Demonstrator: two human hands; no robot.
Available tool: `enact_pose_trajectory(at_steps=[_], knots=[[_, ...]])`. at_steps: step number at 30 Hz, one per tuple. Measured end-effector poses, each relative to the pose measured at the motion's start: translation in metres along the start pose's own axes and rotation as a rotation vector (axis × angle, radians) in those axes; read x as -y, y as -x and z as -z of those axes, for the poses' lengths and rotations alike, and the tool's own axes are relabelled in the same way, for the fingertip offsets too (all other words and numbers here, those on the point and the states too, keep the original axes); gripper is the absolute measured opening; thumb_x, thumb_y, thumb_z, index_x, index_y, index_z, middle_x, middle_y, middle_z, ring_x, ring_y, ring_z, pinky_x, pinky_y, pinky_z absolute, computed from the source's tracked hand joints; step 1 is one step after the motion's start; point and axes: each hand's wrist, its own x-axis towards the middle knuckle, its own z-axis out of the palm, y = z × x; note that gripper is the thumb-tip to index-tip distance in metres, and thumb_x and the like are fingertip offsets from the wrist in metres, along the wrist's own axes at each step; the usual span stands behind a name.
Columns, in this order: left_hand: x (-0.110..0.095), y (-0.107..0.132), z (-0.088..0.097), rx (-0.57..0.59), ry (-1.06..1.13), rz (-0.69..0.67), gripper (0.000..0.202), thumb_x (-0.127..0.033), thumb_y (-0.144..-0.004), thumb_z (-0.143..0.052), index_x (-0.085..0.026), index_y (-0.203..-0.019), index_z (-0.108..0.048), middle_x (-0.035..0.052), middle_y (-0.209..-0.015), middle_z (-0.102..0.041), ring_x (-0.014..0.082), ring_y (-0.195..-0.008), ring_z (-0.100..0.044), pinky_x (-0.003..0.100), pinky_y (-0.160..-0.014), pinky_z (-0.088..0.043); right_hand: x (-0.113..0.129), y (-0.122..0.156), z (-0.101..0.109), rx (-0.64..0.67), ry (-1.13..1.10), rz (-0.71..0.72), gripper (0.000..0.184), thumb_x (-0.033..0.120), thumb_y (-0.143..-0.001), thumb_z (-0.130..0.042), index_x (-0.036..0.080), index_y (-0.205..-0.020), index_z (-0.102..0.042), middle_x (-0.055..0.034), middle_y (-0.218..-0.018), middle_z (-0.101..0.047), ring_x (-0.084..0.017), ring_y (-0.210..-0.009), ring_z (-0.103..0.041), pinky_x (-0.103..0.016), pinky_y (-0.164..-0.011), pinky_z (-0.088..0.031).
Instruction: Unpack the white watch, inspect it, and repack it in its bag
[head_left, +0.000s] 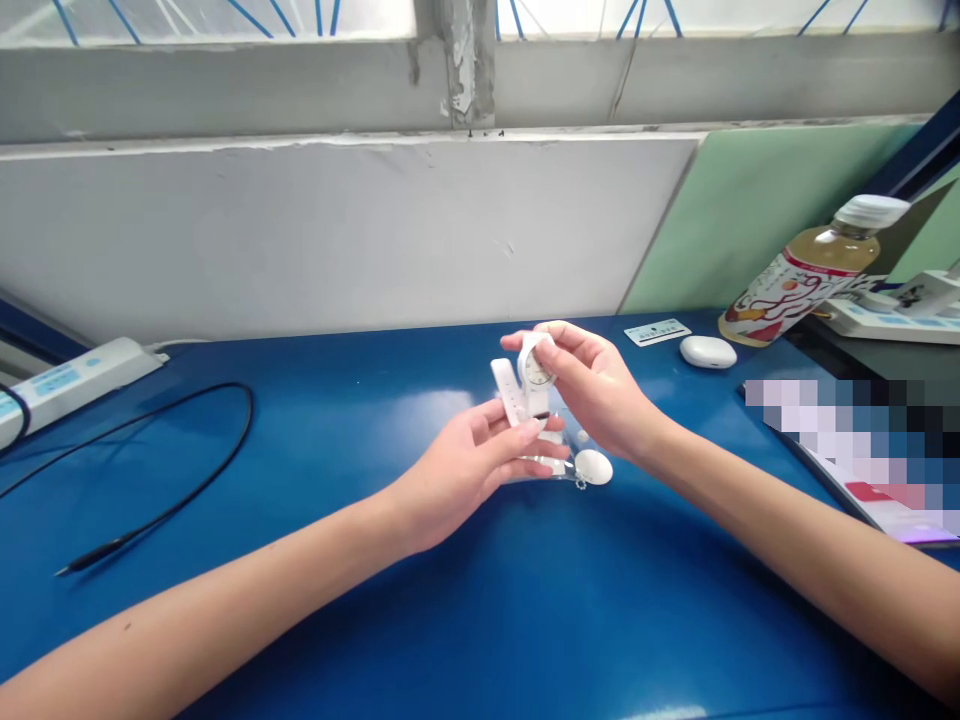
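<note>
A white wristwatch [538,366] is held up over the middle of the blue table, its round dial facing me. My right hand [600,385] pinches it at the case, thumb against the edge of the dial. Lower down, my left hand [480,450] grips the strap between thumb and fingers. One strap end with holes [509,388] sticks up to the left of the case. Behind and below the hands lies a white oval tag [594,467] with a small bead chain, beside some clear plastic that my left fingers partly hide.
To the left are a white power strip [82,375] and a black cable [251,410]. At the right stand or lie a drink bottle [814,275], a white earbud case [708,351], a small card [658,332] and a lit tablet [862,480]. A wall panel [337,240] rises behind the table.
</note>
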Motion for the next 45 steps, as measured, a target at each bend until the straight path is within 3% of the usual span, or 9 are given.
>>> enact_pose_trajectory(at_steps=[3, 6, 12, 19, 27, 31, 36, 40, 45], knots=[[0.003, 0.003, -0.003, 0.034, -0.034, 0.014, 0.027, -0.032, -0.095, -0.067, -0.012, -0.114, -0.065, 0.0081, -0.1, -0.069, 0.016, -0.082, -0.069, 0.03, -0.077, -0.053, 0.0, 0.004, -0.004, 0.016, 0.06, 0.027, 0.013, 0.036, -0.089, -0.07, 0.024, -0.092, -0.068, -0.004, -0.12, -0.073, -0.017, -0.099, -0.069, -0.028, -0.078, -0.056], [0.007, 0.005, -0.005, 0.088, -0.016, 0.029, 0.03, -0.038, -0.097, -0.064, -0.01, -0.109, -0.064, 0.0072, -0.09, -0.069, 0.0164, -0.075, -0.069, 0.03, -0.073, -0.053, 0.001, 0.006, -0.003, 0.13, -0.105, -0.083, 0.007, 0.026, -0.093, -0.064, 0.024, -0.099, -0.066, -0.0031, -0.114, -0.076, -0.02, -0.106, -0.07, -0.032, -0.085, -0.056], [0.012, 0.005, -0.006, 0.054, -0.023, 0.071, 0.03, -0.041, -0.098, -0.061, -0.011, -0.099, -0.06, 0.0074, -0.085, -0.069, 0.0193, -0.074, -0.072, 0.033, -0.073, -0.054, 0.006, 0.007, 0.001, 0.349, -0.255, -0.192, 0.035, 0.008, -0.086, -0.064, 0.026, -0.115, -0.069, -0.0003, -0.117, -0.076, -0.018, -0.113, -0.069, -0.033, -0.1, -0.052], [0.01, 0.006, -0.012, 0.043, -0.137, 0.066, 0.036, -0.045, -0.095, -0.064, -0.01, -0.1, -0.067, 0.0124, -0.094, -0.073, 0.0239, -0.089, -0.072, 0.035, -0.08, -0.055, 0.011, 0.005, 0.001, 0.331, -0.245, -0.194, 0.038, 0.014, -0.082, -0.068, 0.027, -0.118, -0.069, -0.0029, -0.119, -0.075, -0.022, -0.115, -0.068, -0.044, -0.106, -0.049], [0.001, 0.006, -0.008, 0.017, -0.151, 0.05, 0.039, -0.047, -0.097, -0.06, -0.009, -0.106, -0.067, 0.0178, -0.106, -0.075, 0.0296, -0.102, -0.072, 0.043, -0.093, -0.054, 0.01, 0.003, 0.005, 0.209, -0.215, -0.087, 0.039, 0.01, -0.078, -0.068, 0.028, -0.112, -0.072, -0.0016, -0.123, -0.073, -0.022, -0.117, -0.066, -0.042, -0.107, -0.048], [-0.011, 0.004, 0.003, -0.065, -0.351, -0.105, 0.041, -0.048, -0.097, -0.059, -0.011, -0.115, -0.064, 0.0156, -0.11, -0.074, 0.0306, -0.108, -0.069, 0.045, -0.099, -0.05, 0.014, 0.0, 0.006, 0.136, -0.026, 0.015, 0.037, 0.016, -0.082, -0.065, 0.028, -0.116, -0.07, -0.0034, -0.129, -0.069, -0.024, -0.124, -0.061, -0.045, -0.109, -0.044], [-0.021, 0.001, 0.027, -0.249, -1.043, -0.466, 0.031, -0.037, -0.103, -0.047, -0.018, -0.123, -0.064, 0.01, -0.12, -0.07, 0.0264, -0.107, -0.067, 0.039, -0.099, -0.048, 0.03, 0.004, 0.007, 0.041, 0.557, 0.267, 0.035, 0.019, -0.086, -0.066, 0.029, -0.119, -0.069, -0.0033, -0.132, -0.065, -0.025, -0.116, -0.062, -0.042, -0.101, -0.05], [-0.011, -0.004, 0.036, -0.198, -1.329, -0.649, 0.037, -0.025, -0.102, -0.042, -0.014, -0.135, -0.055, 0.0145, -0.138, -0.061, 0.0295, -0.131, -0.055, 0.045, -0.111, -0.04, 0.025, 0.026, 0.011, 0.061, 0.692, 0.237, 0.039, 0.032, -0.093, -0.062, 0.03, -0.132, -0.062, -0.0064, -0.132, -0.064, -0.022, -0.099, -0.068, -0.038, -0.085, -0.058], [0.008, -0.003, 0.03, -0.028, -1.404, -0.669, 0.035, -0.02, -0.102, -0.039, -0.016, -0.131, -0.058, 0.0125, -0.134, -0.065, 0.0268, -0.138, -0.048, 0.048, -0.115, -0.039, 0.005, 0.054, 0.018, 0.109, 0.766, 0.283, 0.03, 0.029, -0.092, -0.065, 0.028, -0.122, -0.071, -0.0079, -0.127, -0.069, -0.027, -0.118, -0.064, -0.041, -0.096, -0.056]])
